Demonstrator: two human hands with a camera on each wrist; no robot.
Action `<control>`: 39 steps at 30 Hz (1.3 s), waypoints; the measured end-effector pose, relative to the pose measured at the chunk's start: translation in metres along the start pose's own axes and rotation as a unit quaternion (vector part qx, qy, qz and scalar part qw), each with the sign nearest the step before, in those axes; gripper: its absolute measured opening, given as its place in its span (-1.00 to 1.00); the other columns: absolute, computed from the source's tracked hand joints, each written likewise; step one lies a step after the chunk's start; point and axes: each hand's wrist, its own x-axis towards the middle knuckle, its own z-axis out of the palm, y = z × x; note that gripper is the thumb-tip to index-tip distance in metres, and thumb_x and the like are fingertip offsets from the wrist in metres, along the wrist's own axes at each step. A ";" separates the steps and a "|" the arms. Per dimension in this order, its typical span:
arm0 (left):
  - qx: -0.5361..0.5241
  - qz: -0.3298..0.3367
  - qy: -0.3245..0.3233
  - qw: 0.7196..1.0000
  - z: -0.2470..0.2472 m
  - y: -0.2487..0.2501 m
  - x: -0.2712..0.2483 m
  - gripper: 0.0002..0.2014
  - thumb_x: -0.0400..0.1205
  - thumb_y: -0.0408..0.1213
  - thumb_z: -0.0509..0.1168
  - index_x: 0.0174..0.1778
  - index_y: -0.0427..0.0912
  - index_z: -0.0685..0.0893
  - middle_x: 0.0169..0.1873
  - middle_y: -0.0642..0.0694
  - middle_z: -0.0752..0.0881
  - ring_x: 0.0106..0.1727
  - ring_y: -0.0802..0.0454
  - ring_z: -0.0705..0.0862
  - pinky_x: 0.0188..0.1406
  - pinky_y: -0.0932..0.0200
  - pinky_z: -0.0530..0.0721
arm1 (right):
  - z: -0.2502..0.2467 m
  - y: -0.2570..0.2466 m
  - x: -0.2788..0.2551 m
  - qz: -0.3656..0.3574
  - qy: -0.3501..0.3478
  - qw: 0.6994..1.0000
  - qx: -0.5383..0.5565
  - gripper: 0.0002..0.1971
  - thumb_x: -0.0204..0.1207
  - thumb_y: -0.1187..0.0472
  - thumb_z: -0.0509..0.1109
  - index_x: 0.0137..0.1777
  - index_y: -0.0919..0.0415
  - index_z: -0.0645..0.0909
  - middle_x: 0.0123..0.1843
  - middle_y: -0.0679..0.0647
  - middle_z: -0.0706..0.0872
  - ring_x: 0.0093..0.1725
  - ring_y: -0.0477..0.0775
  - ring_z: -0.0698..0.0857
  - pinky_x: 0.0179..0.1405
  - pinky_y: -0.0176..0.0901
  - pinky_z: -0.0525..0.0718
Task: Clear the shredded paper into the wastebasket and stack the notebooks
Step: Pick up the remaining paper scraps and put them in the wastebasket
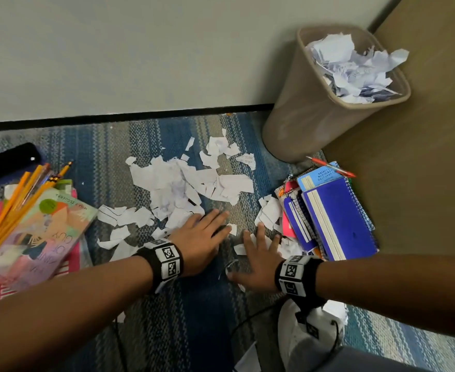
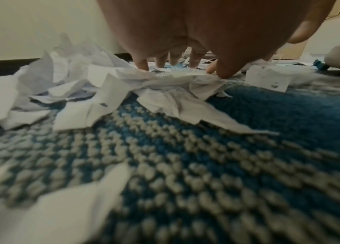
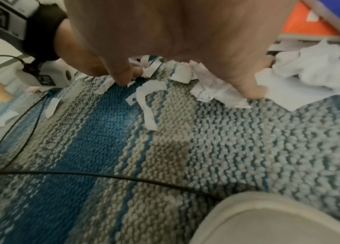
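Both forearms reach in. The left hand (image 1: 199,244) and right hand (image 1: 258,255) lie flat, fingers spread, raking shredded paper (image 1: 188,189) together on the carpet (image 1: 140,304). Next: scoop, lift toward the wastebasket (image 1: 315,114) at 1 o'clock; notebooks (image 1: 336,208) wait at 3.

- This looks like an office or a schoolroom floor.
- A striped blue and grey carpet (image 1: 140,146) lies under both hands.
- A tan wastebasket (image 1: 309,108) stands beyond the right hand.
- Pencils (image 1: 19,200) and notebooks (image 1: 336,210) lie on either side.
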 end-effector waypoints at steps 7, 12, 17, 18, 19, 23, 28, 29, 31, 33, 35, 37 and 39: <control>0.032 -0.001 -0.006 0.999 -0.012 -0.007 0.015 -0.43 0.56 -0.02 0.22 0.48 -0.12 0.39 0.45 -0.21 0.42 0.39 -0.21 0.45 0.26 -0.20 0.42 | -0.011 -0.002 0.000 -0.005 -0.022 1.000 -0.018 0.03 0.48 -0.39 0.26 0.70 -0.05 -0.33 0.68 0.17 -0.48 0.57 0.71 -0.32 0.53 0.52 0.04; 0.046 0.004 0.020 0.999 -0.032 -0.004 0.040 -0.59 0.59 0.03 0.13 0.30 -0.07 0.46 0.28 -0.13 0.51 0.26 -0.14 0.50 0.17 -0.15 0.41 | -0.014 0.006 0.003 -0.024 -0.042 0.999 -0.012 0.04 0.45 -0.42 0.26 0.70 -0.09 -0.32 0.68 0.17 -0.48 0.56 0.73 -0.29 0.53 0.58 0.05; 0.053 0.000 -0.004 0.999 -0.045 0.004 0.064 -0.50 0.56 -0.06 0.26 0.42 -0.08 0.37 0.37 -0.14 0.43 0.34 -0.14 0.44 0.24 -0.16 0.41 | -0.017 0.009 0.002 -0.039 -0.041 0.998 -0.024 0.03 0.47 -0.40 0.26 0.70 -0.08 -0.33 0.68 0.18 -0.48 0.57 0.71 -0.32 0.53 0.59 -0.03; 0.051 -0.002 -0.007 0.999 -0.047 0.010 0.069 -0.43 0.54 -0.07 0.29 0.47 -0.08 0.33 0.42 -0.15 0.38 0.38 -0.15 0.42 0.26 -0.17 0.41 | -0.018 0.008 -0.001 -0.054 -0.032 0.998 -0.026 0.02 0.49 -0.37 0.26 0.70 -0.06 -0.33 0.67 0.14 -0.50 0.58 0.64 -0.36 0.54 0.56 -0.07; 0.043 -0.003 -0.010 0.999 -0.049 0.016 0.072 -0.36 0.51 -0.07 0.31 0.51 -0.09 0.29 0.47 -0.16 0.33 0.42 -0.15 0.39 0.28 -0.17 0.40 | -0.019 0.007 -0.002 -0.081 -0.024 0.996 -0.031 0.01 0.52 -0.32 0.28 0.71 -0.03 -0.32 0.67 0.08 -0.49 0.59 0.53 -0.41 0.56 0.51 -0.10; 0.048 0.030 -0.015 0.998 -0.058 0.046 0.081 -0.31 0.50 -0.17 0.32 0.55 -0.11 0.24 0.56 -0.19 0.22 0.49 -0.18 0.32 0.37 -0.16 0.37 | -0.018 0.016 -0.004 -0.185 0.026 0.982 -0.023 -0.14 0.48 -0.27 0.20 0.71 0.09 0.07 0.72 0.23 -0.04 0.68 0.30 0.07 0.64 0.01 0.10; 0.033 0.050 -0.028 0.998 -0.058 0.070 0.083 -0.42 0.53 -0.30 0.29 0.49 -0.07 0.30 0.41 -0.14 0.33 0.39 -0.17 0.38 0.26 -0.10 0.40 | -0.032 0.094 -0.040 -0.143 0.057 0.988 0.004 -0.75 0.63 0.11 0.24 0.18 0.17 0.63 0.25 0.17 0.68 0.24 0.23 0.64 0.09 -0.09 0.54; 0.038 0.070 -0.041 0.996 -0.054 0.076 0.081 -0.41 0.55 -0.33 0.28 0.51 -0.06 0.30 0.43 -0.13 0.33 0.40 -0.17 0.37 0.27 -0.10 0.40 | -0.035 0.113 -0.048 -0.104 0.042 0.994 -0.019 -0.77 0.65 0.11 0.22 0.10 0.21 0.64 0.11 0.22 0.73 0.14 0.29 0.68 -0.05 -0.08 0.53; 0.050 0.114 -0.060 0.990 -0.049 0.090 0.079 -0.42 0.58 -0.37 0.23 0.54 -0.03 0.28 0.50 -0.11 0.29 0.45 -0.17 0.35 0.35 -0.13 0.40 | -0.037 0.142 -0.058 -0.017 0.007 0.998 -0.062 -0.71 0.67 0.15 0.18 0.13 0.37 0.58 0.04 0.31 0.74 0.09 0.34 0.69 -0.15 -0.07 0.48; 0.067 0.159 -0.073 0.982 -0.049 0.105 0.080 -0.40 0.62 -0.36 0.20 0.59 0.02 0.22 0.56 -0.10 0.24 0.52 -0.17 0.30 0.44 -0.18 0.36 | -0.032 0.161 -0.065 0.031 -0.025 0.992 -0.122 -0.72 0.66 0.18 0.17 0.10 0.41 0.57 0.05 0.33 0.71 0.13 0.33 0.68 -0.13 -0.05 0.49; 0.079 0.178 -0.089 0.977 -0.049 0.112 0.085 -0.36 0.64 -0.33 0.20 0.64 0.02 0.13 0.63 -0.10 0.15 0.60 -0.16 0.20 0.50 -0.21 0.30 | -0.026 0.171 -0.067 0.050 -0.040 0.982 -0.179 -0.76 0.62 0.11 0.22 -0.04 0.28 0.60 0.00 0.29 0.68 0.17 0.29 0.69 -0.11 -0.08 0.54; 0.082 0.162 -0.115 0.977 -0.049 0.113 0.091 -0.29 0.63 -0.27 0.22 0.67 0.00 0.05 0.68 -0.08 0.02 0.66 -0.12 0.06 0.55 -0.19 0.21 | -0.018 0.174 -0.065 0.043 -0.047 0.976 -0.208 -0.68 0.60 -0.02 0.28 0.07 0.24 0.63 0.11 0.24 0.73 0.20 0.25 0.70 -0.03 -0.10 0.60; 0.089 0.140 -0.144 0.976 -0.046 0.109 0.093 -0.23 0.64 -0.24 0.22 0.69 -0.05 -0.08 0.69 -0.07 -0.11 0.68 -0.07 -0.04 0.57 -0.16 0.15 | -0.008 0.175 -0.060 0.030 -0.062 0.974 -0.214 -0.57 0.60 -0.13 0.31 0.21 0.23 0.63 0.20 0.19 0.72 0.24 0.22 0.68 0.06 -0.11 0.61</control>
